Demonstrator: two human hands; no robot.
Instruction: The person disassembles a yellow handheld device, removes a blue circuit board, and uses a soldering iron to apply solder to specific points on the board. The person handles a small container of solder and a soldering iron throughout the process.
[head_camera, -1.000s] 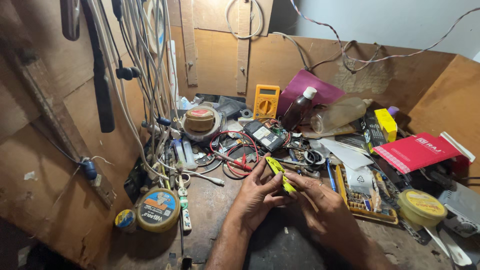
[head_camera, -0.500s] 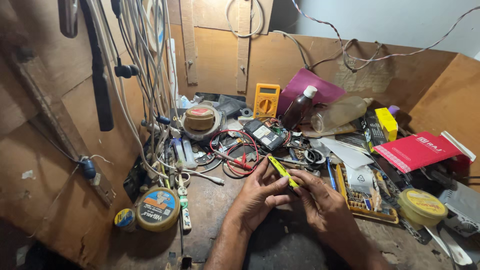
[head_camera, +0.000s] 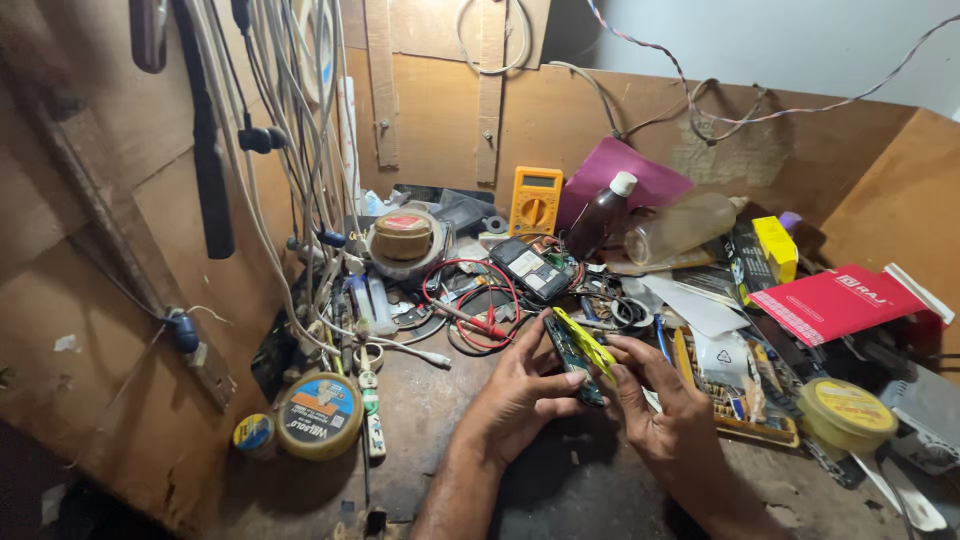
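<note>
Cluttered wooden bench (head_camera: 420, 430). Left hand (head_camera: 520, 395) and right hand (head_camera: 665, 410) pinch small dark phone board with yellow strip (head_camera: 578, 352) between fingertips. Looks light, stiff, fragile; hold by edges.

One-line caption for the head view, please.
Both hands, left hand and right hand, hold a small yellow-edged circuit board over a cluttered wooden workbench.

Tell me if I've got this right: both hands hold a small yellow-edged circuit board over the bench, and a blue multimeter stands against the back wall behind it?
Not quite. The multimeter is yellow-orange, not blue, as the head view shows. The rest holds: the left hand and right hand hold the small yellow-edged circuit board over the bench.
</note>
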